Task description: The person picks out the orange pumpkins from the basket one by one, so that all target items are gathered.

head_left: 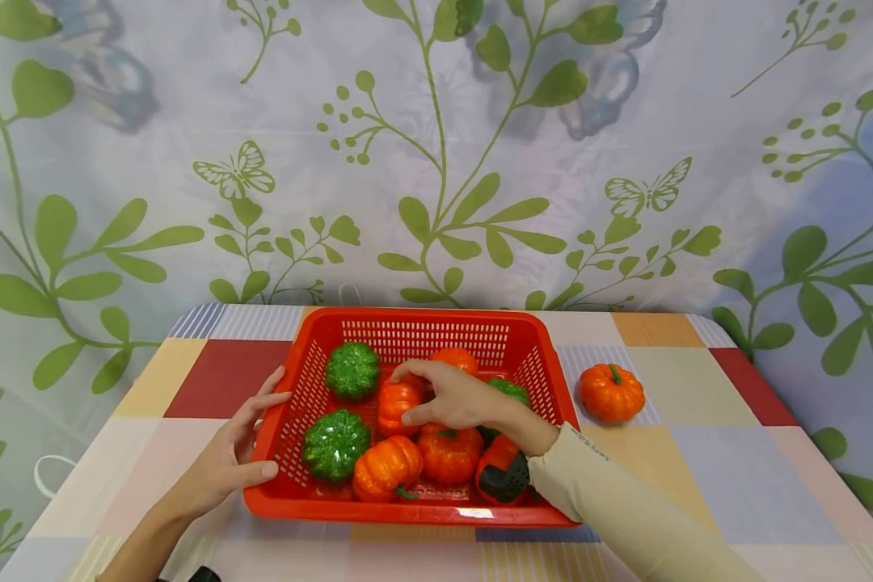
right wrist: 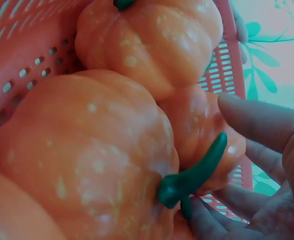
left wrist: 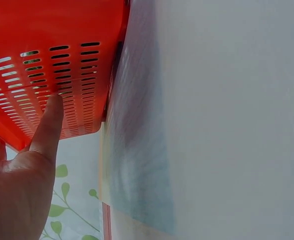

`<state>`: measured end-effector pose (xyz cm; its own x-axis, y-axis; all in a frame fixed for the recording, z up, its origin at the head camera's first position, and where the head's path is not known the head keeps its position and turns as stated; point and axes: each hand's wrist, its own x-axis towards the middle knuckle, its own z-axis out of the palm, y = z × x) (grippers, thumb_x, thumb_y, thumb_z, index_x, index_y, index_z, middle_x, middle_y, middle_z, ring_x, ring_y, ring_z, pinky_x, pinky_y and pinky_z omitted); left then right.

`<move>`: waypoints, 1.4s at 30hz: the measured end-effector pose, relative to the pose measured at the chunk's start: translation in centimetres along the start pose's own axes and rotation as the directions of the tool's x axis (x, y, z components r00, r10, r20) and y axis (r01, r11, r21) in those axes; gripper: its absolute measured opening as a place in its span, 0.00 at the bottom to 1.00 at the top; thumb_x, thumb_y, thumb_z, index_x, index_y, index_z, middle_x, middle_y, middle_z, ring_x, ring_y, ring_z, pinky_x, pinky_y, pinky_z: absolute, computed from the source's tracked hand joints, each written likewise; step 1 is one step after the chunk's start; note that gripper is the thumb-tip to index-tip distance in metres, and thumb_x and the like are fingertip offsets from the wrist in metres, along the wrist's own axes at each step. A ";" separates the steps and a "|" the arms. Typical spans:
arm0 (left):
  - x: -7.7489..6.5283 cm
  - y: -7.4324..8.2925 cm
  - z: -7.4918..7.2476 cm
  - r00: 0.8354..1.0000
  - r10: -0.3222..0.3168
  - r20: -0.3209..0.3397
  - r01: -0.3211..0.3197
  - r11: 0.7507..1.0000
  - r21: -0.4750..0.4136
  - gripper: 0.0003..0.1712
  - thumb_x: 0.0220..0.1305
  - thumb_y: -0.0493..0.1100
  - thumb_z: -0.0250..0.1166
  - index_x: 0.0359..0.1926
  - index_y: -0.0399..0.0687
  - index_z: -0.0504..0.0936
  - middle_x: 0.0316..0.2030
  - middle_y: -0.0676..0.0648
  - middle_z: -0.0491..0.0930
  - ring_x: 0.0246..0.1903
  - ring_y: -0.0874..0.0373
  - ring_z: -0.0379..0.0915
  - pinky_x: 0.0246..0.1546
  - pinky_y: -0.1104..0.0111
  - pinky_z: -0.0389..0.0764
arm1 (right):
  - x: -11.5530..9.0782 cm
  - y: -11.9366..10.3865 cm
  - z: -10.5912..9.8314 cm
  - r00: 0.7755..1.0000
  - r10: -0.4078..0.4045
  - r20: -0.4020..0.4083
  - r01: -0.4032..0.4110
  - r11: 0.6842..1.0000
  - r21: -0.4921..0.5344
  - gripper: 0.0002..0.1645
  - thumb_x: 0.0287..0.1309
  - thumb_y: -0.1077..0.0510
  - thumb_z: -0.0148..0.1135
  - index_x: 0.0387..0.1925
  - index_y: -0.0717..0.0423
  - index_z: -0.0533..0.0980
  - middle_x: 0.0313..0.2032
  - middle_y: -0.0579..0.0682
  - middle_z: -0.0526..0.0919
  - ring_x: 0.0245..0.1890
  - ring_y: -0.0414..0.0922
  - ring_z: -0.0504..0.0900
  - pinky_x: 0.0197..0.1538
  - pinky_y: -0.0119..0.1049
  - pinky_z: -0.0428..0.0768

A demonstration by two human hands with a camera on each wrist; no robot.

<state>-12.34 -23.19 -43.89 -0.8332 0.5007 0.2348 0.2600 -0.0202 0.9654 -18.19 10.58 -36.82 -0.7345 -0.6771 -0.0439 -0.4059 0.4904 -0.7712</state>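
A red plastic basket (head_left: pixel 378 510) with slotted walls holds several orange and green toy pumpkins. My right hand (head_left: pixel 461 394) reaches into it and grips an orange pumpkin (head_left: pixel 396 406) near the middle, thumb on one side and fingers on the other. In the right wrist view this pumpkin (right wrist: pixel 194 117) sits between thumb and fingers, partly behind another pumpkin (right wrist: pixel 92 150) with a green stem. At the basket's left side, my left hand (head_left: pixel 221 457) touches the rim with extended fingers. One finger lies against the slotted outer wall (left wrist: pixel 69 107) in the left wrist view.
Two green pumpkins (head_left: pixel 337 444) lie along the basket's left side. Orange ones (head_left: pixel 451 454) sit at the front. Outside, to the right, one orange pumpkin (head_left: pixel 611 394) rests on the patchwork tablecloth (head_left: pixel 735 477). A leaf-patterned curtain (head_left: pixel 436 162) hangs behind the table.
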 end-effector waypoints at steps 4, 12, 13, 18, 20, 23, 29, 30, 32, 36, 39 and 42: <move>0.1 0.0 0.0 1.000 -0.001 0.000 0.001 1.000 0.003 0.41 0.58 0.29 0.60 0.72 0.37 0.56 0.78 0.50 0.33 0.67 0.64 0.55 0.48 0.58 0.81 | 0.0 0.0 0.2 1.000 0.012 -0.016 -0.012 1.000 0.000 0.25 0.56 0.62 0.71 0.55 0.56 0.72 0.52 0.50 0.77 0.49 0.47 0.76 0.55 0.42 0.74; 0.0 -0.1 0.0 1.000 -0.002 -0.006 0.002 1.000 0.000 0.41 0.58 0.29 0.60 0.72 0.38 0.56 0.78 0.50 0.33 0.66 0.65 0.55 0.47 0.58 0.82 | -0.1 -0.2 0.2 0.998 0.039 -0.051 -0.043 0.996 -0.084 0.39 0.55 0.59 0.73 0.66 0.58 0.68 0.61 0.52 0.74 0.60 0.50 0.73 0.62 0.47 0.71; 0.0 -0.1 0.0 1.000 -0.002 -0.006 0.002 1.000 -0.001 0.41 0.58 0.29 0.60 0.72 0.37 0.56 0.78 0.50 0.33 0.66 0.65 0.55 0.48 0.58 0.81 | -0.1 -0.2 0.2 0.998 0.028 -0.057 -0.034 0.994 -0.105 0.38 0.54 0.58 0.74 0.65 0.57 0.70 0.61 0.51 0.75 0.59 0.49 0.73 0.62 0.46 0.71; 0.0 -0.1 0.0 1.000 0.000 -0.007 0.000 1.000 -0.005 0.42 0.58 0.28 0.60 0.72 0.36 0.55 0.78 0.50 0.33 0.66 0.62 0.56 0.48 0.58 0.81 | -0.1 -0.1 0.1 0.995 -0.024 -0.098 0.011 0.992 -0.129 0.35 0.51 0.56 0.76 0.61 0.55 0.74 0.57 0.48 0.77 0.53 0.46 0.76 0.57 0.43 0.74; 0.0 -0.1 0.0 1.000 0.002 -0.007 -0.002 1.000 -0.006 0.41 0.57 0.28 0.60 0.72 0.36 0.55 0.78 0.50 0.33 0.67 0.63 0.56 0.48 0.59 0.81 | -0.1 -0.2 0.1 0.993 -0.023 -0.120 0.012 0.995 -0.096 0.35 0.51 0.55 0.76 0.61 0.55 0.74 0.55 0.48 0.77 0.51 0.45 0.76 0.53 0.41 0.76; 0.0 -0.1 -0.1 1.000 0.002 -0.005 -0.002 1.000 -0.007 0.41 0.57 0.28 0.60 0.72 0.36 0.55 0.78 0.50 0.33 0.67 0.63 0.55 0.49 0.59 0.81 | -0.2 -0.4 -0.1 0.988 -0.009 -0.154 0.002 0.999 -0.045 0.35 0.51 0.52 0.75 0.61 0.54 0.74 0.53 0.48 0.77 0.47 0.46 0.76 0.47 0.40 0.79; -0.1 -0.2 0.0 1.000 -0.001 -0.007 0.001 1.000 -0.010 0.42 0.57 0.28 0.60 0.72 0.35 0.55 0.78 0.50 0.33 0.67 0.62 0.56 0.48 0.58 0.81 | -0.5 -0.7 -0.3 0.979 -0.018 -0.203 0.022 1.000 0.017 0.34 0.51 0.50 0.73 0.60 0.52 0.75 0.51 0.48 0.73 0.51 0.47 0.74 0.50 0.43 0.78; -0.1 -0.2 0.0 1.000 -0.001 -0.008 0.001 1.000 -0.010 0.42 0.57 0.28 0.60 0.72 0.35 0.55 0.78 0.50 0.34 0.67 0.62 0.56 0.48 0.58 0.81 | -0.5 -0.8 -0.4 0.977 -0.027 -0.213 0.033 0.999 0.025 0.33 0.51 0.51 0.73 0.60 0.51 0.75 0.50 0.48 0.73 0.52 0.47 0.74 0.50 0.44 0.78; -0.1 -0.1 0.1 1.000 0.005 -0.010 -0.006 1.000 -0.013 0.41 0.57 0.28 0.60 0.72 0.35 0.55 0.78 0.50 0.34 0.67 0.62 0.55 0.48 0.59 0.81 | -0.7 -0.9 -0.5 0.971 -0.043 -0.233 0.057 0.997 0.052 0.31 0.52 0.51 0.73 0.59 0.51 0.76 0.48 0.48 0.73 0.52 0.48 0.74 0.50 0.45 0.78; 0.0 0.1 0.3 1.000 0.028 -0.007 -0.028 1.000 -0.013 0.41 0.57 0.27 0.60 0.71 0.36 0.57 0.78 0.49 0.34 0.67 0.62 0.55 0.48 0.60 0.81 | -1.1 -1.3 -0.8 0.966 -0.031 -0.257 0.063 0.991 0.115 0.28 0.54 0.51 0.71 0.57 0.51 0.78 0.48 0.49 0.74 0.51 0.49 0.74 0.47 0.44 0.79; 0.1 0.3 0.4 0.999 0.037 0.000 -0.037 0.999 -0.010 0.41 0.57 0.27 0.60 0.72 0.36 0.56 0.78 0.48 0.34 0.67 0.61 0.55 0.47 0.60 0.82 | -1.4 -1.7 -1.0 0.968 -0.002 -0.253 0.042 0.987 0.154 0.28 0.55 0.49 0.70 0.58 0.49 0.78 0.48 0.48 0.74 0.51 0.48 0.73 0.46 0.44 0.79; 0.0 0.3 0.2 1.000 0.027 -0.006 -0.027 1.000 -0.004 0.42 0.57 0.27 0.60 0.72 0.37 0.56 0.78 0.49 0.34 0.68 0.62 0.54 0.48 0.60 0.82 | -1.5 -1.9 -1.0 0.970 -0.001 -0.242 0.042 0.986 0.164 0.29 0.56 0.49 0.69 0.59 0.49 0.77 0.50 0.48 0.73 0.52 0.48 0.72 0.46 0.43 0.79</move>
<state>-12.20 -23.01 -43.60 -0.8286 0.4950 0.2615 0.2805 -0.0372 0.9591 -16.85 11.22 -34.71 -0.8440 -0.5245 0.1119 -0.3415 0.3648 -0.8662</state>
